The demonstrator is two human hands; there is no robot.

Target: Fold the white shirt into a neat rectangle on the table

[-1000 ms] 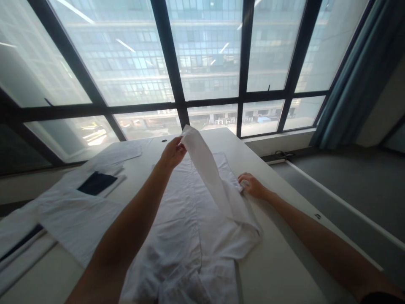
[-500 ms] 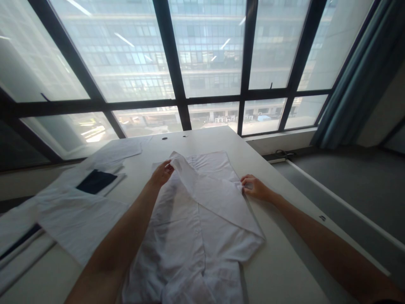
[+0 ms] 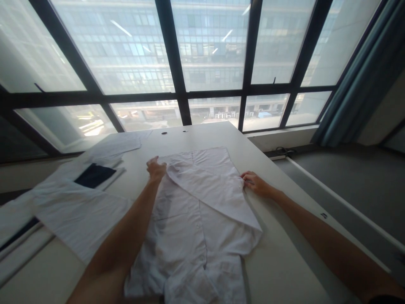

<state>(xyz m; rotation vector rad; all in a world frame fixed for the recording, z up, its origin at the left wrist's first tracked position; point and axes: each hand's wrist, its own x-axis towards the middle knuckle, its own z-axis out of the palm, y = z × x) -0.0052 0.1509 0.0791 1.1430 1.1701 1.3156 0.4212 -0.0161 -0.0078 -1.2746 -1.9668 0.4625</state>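
Observation:
A white button-up shirt (image 3: 186, 228) lies front side up on the table, its collar end toward me. One sleeve (image 3: 209, 185) is folded across the body, slanting from the right side up to the far left. At the far left corner, my left hand (image 3: 156, 169) is closed on the sleeve's end, with its fingertips partly hidden. My right hand (image 3: 255, 184) pinches the shirt's right edge, with the wrist low over the tabletop. Creases run through the cloth between the two hands.
More white garments (image 3: 82, 211) lie on the left of the white table (image 3: 209, 137), with a dark navy folded cloth (image 3: 95, 175) among them. A small dark object (image 3: 323, 215) sits near the right table edge. Windows stand behind, and a blue curtain (image 3: 351, 84) hangs at right.
My left hand has moved left and down with the sleeve end, which was raised and now lies flatter across the shirt. My right hand stays at the right edge. The view has shifted slightly.

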